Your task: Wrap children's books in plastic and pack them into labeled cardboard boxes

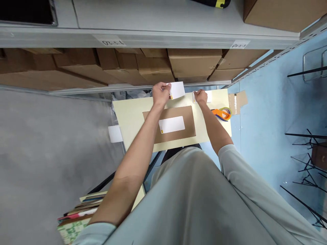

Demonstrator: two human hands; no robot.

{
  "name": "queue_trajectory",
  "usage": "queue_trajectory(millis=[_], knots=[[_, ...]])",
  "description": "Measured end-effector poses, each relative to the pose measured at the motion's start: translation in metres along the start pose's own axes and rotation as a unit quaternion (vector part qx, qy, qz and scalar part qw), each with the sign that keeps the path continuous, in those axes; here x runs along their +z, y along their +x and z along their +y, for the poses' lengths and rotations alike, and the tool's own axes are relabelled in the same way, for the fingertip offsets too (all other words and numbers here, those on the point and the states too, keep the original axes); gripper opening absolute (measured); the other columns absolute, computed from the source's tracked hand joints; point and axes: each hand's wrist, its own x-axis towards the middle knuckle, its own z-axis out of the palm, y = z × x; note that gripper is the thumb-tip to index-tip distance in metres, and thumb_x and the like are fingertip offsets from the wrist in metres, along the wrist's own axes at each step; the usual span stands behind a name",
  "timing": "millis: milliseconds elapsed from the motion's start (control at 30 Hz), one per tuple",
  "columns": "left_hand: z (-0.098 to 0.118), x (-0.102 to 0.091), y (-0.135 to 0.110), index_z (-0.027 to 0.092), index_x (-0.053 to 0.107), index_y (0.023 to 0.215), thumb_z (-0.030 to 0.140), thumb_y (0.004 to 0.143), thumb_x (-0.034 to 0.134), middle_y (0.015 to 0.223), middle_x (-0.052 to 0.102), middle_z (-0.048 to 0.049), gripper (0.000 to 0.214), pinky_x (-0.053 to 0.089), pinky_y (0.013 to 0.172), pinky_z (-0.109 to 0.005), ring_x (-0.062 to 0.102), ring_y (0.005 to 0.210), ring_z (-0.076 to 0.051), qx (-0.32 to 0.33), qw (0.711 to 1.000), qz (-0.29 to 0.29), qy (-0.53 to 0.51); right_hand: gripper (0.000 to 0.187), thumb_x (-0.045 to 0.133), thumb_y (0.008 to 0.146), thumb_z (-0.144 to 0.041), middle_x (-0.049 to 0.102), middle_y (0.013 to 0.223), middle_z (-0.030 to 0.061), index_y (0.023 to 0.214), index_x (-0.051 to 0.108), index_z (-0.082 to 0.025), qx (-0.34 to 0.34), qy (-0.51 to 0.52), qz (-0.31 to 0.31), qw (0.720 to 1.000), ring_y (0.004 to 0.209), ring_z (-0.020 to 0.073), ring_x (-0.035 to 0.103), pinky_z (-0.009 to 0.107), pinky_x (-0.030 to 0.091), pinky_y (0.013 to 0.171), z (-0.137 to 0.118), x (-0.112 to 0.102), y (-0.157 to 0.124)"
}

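My left hand (160,92) is closed on the left end of a white card (177,90) with a small yellow mark, held above the table's far edge. To the right, my right hand (201,96) has its fingers closed at a second white card (209,96); the hand covers part of it. Between my forearms a flat brown cardboard piece (190,119) lies on the pale yellow table (130,112). On it rests a white label (172,125), also with a yellow mark in one corner.
An orange tape dispenser (221,114) sits at the table's right, beside a cardboard flap (237,101). Behind the table, a grey metal shelf (163,37) holds several cardboard boxes (195,63). A stack of papers and boards (79,214) stands low on the left. Black-legged stands (310,136) are at right.
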Motion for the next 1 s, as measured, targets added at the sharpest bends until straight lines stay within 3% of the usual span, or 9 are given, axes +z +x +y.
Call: queue_trajectory(millis=[167, 267, 400, 467, 533, 600, 733, 867, 1000], knots=[[0.037, -0.067, -0.068, 0.022, 0.062, 0.08, 0.059, 0.079, 0.097, 0.077, 0.064, 0.0003, 0.051, 0.051, 0.058, -0.022, 0.061, 0.068, -0.014, -0.018, 0.99, -0.041, -0.131, 0.025, 0.065, 0.112, -0.034, 0.083, 0.115, 0.0146, 0.089, 0.062, -0.024, -0.011, 0.001, -0.022, 1.0, 0.115, 0.0269, 0.074, 0.034, 0.051, 0.107, -0.009, -0.015, -0.014], [0.056, -0.101, -0.125, 0.021, 0.063, 0.077, 0.066, 0.072, 0.102, 0.074, 0.062, 0.0011, 0.059, 0.048, 0.053, -0.021, 0.058, 0.063, -0.012, -0.021, 0.98, -0.067, -0.184, 0.033, 0.068, 0.11, -0.039, 0.081, 0.094, 0.01, 0.081, 0.059, -0.025, -0.027, 0.016, -0.061, 0.998, 0.107, 0.027, 0.073, 0.034, 0.052, 0.101, -0.02, -0.034, -0.031], [0.062, -0.129, -0.179, 0.02, 0.062, 0.075, 0.068, 0.066, 0.104, 0.073, 0.063, 0.0014, 0.064, 0.05, 0.053, -0.02, 0.059, 0.062, -0.01, -0.036, 0.968, -0.069, -0.237, 0.048, 0.063, 0.11, -0.062, 0.075, 0.082, 0.0051, 0.079, 0.061, -0.024, -0.101, 0.135, -0.082, 0.982, 0.094, 0.0225, 0.072, 0.031, 0.056, 0.091, -0.028, -0.064, -0.093], [0.058, -0.135, -0.195, 0.019, 0.065, 0.076, 0.068, 0.063, 0.106, 0.075, 0.065, 0.0011, 0.065, 0.05, 0.052, -0.019, 0.059, 0.062, -0.01, -0.046, 0.963, -0.066, -0.256, 0.062, 0.061, 0.103, -0.083, 0.077, 0.085, 0.0067, 0.085, 0.066, -0.023, -0.136, 0.299, -0.133, 0.935, 0.089, 0.0212, 0.074, 0.031, 0.059, 0.087, -0.025, -0.077, -0.144], [0.052, -0.136, -0.205, 0.019, 0.065, 0.076, 0.07, 0.06, 0.107, 0.076, 0.066, 0.0012, 0.068, 0.05, 0.052, -0.018, 0.06, 0.062, -0.009, -0.057, 0.959, -0.066, -0.269, 0.075, 0.062, 0.091, -0.098, 0.078, 0.086, 0.008, 0.087, 0.069, -0.023, -0.152, 0.376, -0.225, 0.886, 0.084, 0.0215, 0.075, 0.032, 0.062, 0.082, -0.018, -0.088, -0.2], [0.046, -0.136, -0.212, 0.019, 0.065, 0.076, 0.071, 0.055, 0.108, 0.076, 0.066, 0.0015, 0.07, 0.053, 0.054, -0.018, 0.061, 0.064, -0.009, -0.074, 0.955, -0.073, -0.277, 0.078, 0.068, 0.083, -0.102, 0.078, 0.085, 0.0061, 0.088, 0.071, -0.024, -0.16, 0.401, -0.24, 0.87, 0.078, 0.0207, 0.075, 0.033, 0.062, 0.078, -0.011, -0.094, -0.251], [0.034, -0.134, -0.222, 0.018, 0.067, 0.078, 0.07, 0.051, 0.109, 0.074, 0.065, 0.0028, 0.071, 0.053, 0.055, -0.018, 0.059, 0.063, -0.008, -0.105, 0.948, -0.093, -0.286, 0.068, 0.092, 0.07, -0.088, 0.078, 0.077, 0.0032, 0.081, 0.07, -0.024, -0.156, 0.398, -0.188, 0.885, 0.068, 0.0175, 0.071, 0.032, 0.061, 0.072, -0.003, -0.092, -0.314], [0.023, -0.131, -0.227, 0.02, 0.066, 0.077, 0.065, 0.058, 0.106, 0.065, 0.055, 0.0063, 0.063, 0.04, 0.047, -0.017, 0.047, 0.054, -0.006, -0.104, 0.948, -0.114, -0.28, 0.072, 0.091, 0.066, -0.091, 0.076, 0.071, 0.0031, 0.073, 0.065, -0.025, -0.129, 0.389, -0.158, 0.898, 0.064, 0.0175, 0.07, 0.032, 0.06, 0.066, -0.004, -0.087, -0.345], [0.011, -0.126, -0.224, 0.02, 0.069, 0.082, 0.066, 0.057, 0.105, 0.071, 0.062, 0.0039, 0.064, 0.042, 0.05, -0.018, 0.054, 0.058, -0.008, -0.118, 0.945, -0.139, -0.272, 0.071, 0.09, 0.07, -0.091, 0.077, 0.073, 0.0035, 0.076, 0.064, -0.025, -0.1, 0.384, -0.113, 0.911, 0.063, 0.0186, 0.073, 0.032, 0.059, 0.064, -0.007, -0.091, -0.379]])
